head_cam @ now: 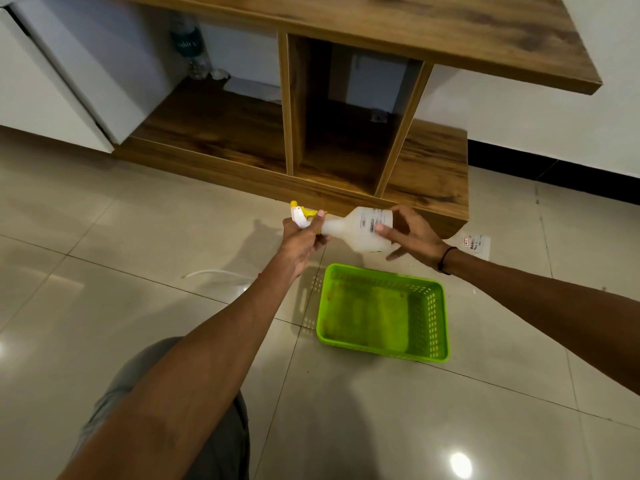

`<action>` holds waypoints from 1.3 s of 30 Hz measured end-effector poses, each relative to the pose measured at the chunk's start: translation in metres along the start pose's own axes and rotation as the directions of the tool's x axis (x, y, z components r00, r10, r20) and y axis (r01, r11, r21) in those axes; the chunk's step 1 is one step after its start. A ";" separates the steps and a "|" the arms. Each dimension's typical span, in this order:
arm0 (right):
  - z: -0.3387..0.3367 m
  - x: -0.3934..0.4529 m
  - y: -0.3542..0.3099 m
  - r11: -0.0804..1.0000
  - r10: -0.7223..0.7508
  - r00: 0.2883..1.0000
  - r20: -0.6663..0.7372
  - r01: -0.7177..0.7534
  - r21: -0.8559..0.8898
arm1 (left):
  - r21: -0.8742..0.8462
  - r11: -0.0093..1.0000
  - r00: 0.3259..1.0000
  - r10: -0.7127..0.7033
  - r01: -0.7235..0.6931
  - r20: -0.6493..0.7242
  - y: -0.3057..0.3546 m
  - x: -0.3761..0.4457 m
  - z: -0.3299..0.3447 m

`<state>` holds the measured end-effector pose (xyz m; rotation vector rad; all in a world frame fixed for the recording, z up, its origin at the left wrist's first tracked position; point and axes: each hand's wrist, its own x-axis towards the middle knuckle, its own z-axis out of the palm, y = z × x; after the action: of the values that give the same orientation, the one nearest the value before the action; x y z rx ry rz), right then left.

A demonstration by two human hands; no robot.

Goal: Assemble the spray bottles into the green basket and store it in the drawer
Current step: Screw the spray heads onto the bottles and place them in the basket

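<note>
A white translucent spray bottle (360,228) with a yellow and white trigger head (301,214) is held lying sideways in the air, above the far edge of the green basket. My left hand (301,237) grips the trigger head and neck. My right hand (410,233) holds the bottle's body near its base, fingers partly spread. The green perforated basket (433,306) sits on the tiled floor just below the bottle, with nothing inside it.
A wooden cabinet (346,188) with open compartments stands right behind the bottle. A white tube (214,273) lies on the floor left of the basket. A printed paper (476,244) lies at the right. A water bottle (192,46) stands in the left compartment. My knee shows at the bottom left.
</note>
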<state>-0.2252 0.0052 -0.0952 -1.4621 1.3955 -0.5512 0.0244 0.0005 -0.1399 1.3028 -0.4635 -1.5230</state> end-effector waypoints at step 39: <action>0.028 -0.016 -0.005 0.902 0.331 0.939 0.095 -0.344 0.260 | 0.118 0.993 0.991 0.012 -0.027 0.132 0.003 -0.001 -0.003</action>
<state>-0.2027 0.0286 -0.0975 -0.9786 1.4314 -0.4600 0.0281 0.0005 -0.1379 1.2903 -0.6585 -1.5907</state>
